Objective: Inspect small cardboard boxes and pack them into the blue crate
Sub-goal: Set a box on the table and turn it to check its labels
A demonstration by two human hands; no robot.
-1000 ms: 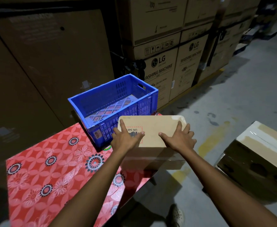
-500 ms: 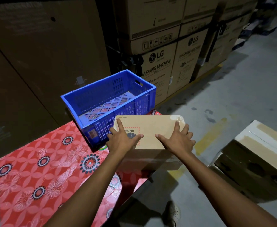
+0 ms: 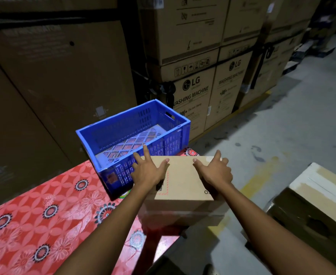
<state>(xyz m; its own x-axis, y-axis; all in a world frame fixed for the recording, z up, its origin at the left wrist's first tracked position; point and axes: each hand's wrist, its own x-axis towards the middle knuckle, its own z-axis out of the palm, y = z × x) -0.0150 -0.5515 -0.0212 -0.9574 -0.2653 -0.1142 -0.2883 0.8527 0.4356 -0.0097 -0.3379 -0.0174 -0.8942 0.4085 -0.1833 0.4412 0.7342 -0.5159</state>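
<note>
The stiff, likely light cardboard box [image 3: 183, 179] at frame centre sits under the left hand [image 3: 146, 171] and right hand [image 3: 215, 171], both spread flat, and is best gripped by opposite side edges.

Big brown washing machine boxes [image 3: 193, 96] are stacked high across the top of the picture. A grey floor [image 3: 282, 126] fills the right side. A red flowery cloth [image 3: 44, 215] covers the lower left. The light is dim.

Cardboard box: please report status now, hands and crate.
Both hands, left and right, flat and open on top of cardboard box. Box on table beside blue crate, not in. Crate looks empty. Nothing blocking.
</note>
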